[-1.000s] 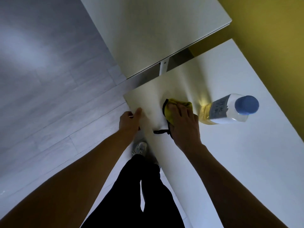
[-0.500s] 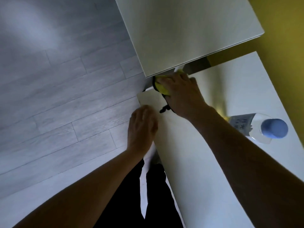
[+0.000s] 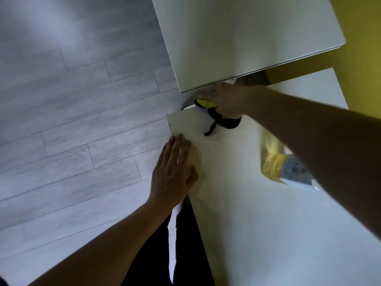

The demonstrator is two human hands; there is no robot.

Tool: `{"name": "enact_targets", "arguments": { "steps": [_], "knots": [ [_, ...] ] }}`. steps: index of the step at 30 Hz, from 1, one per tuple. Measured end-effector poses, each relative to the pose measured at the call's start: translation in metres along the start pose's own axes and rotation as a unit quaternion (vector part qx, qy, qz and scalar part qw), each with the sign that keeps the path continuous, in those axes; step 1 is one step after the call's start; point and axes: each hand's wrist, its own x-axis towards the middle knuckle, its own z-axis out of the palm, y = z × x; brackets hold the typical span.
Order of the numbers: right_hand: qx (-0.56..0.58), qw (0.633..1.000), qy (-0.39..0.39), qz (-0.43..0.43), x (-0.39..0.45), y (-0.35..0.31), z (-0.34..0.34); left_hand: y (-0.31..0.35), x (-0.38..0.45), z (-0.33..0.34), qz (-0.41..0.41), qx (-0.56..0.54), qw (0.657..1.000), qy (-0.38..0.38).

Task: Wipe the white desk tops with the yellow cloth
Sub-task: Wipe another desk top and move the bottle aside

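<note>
Cloth-hand, my right hand, has slid from beside the bottle to the near desk top's far edge, fingers curled over the yellow cloth, while my left hand lies flat at the corner, so I judge this end nearly wiped.

Both forearms bare, no sleeves, no watch or rings visible on left hand or right hand. Black trousers.

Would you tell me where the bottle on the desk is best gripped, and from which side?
Grip the bottle around its round body near the label, from above. It seems to lie on its side on the desk, and the right forearm hides its far end.
</note>
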Motion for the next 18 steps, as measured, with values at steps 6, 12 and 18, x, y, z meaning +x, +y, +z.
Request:
{"name": "enact_targets", "arguments": {
  "steps": [6, 12, 18],
  "knots": [
    [-0.068, 0.993, -0.016, -0.095, -0.002, 0.001, -0.014, 0.026, 0.046, 0.006, -0.001, -0.012, 0.999, 0.032],
    [0.018, 0.983, 0.060, -0.171, 0.004, 0.006, 0.004, 0.032, 0.064, 0.038, 0.102, -0.050, 0.993, 0.022],
    [0.061, 0.981, 0.140, -0.116, -0.029, 0.085, 0.037, 0.028, 0.067, 0.035, 0.129, -0.043, 0.991, 0.017]
  ]
}}
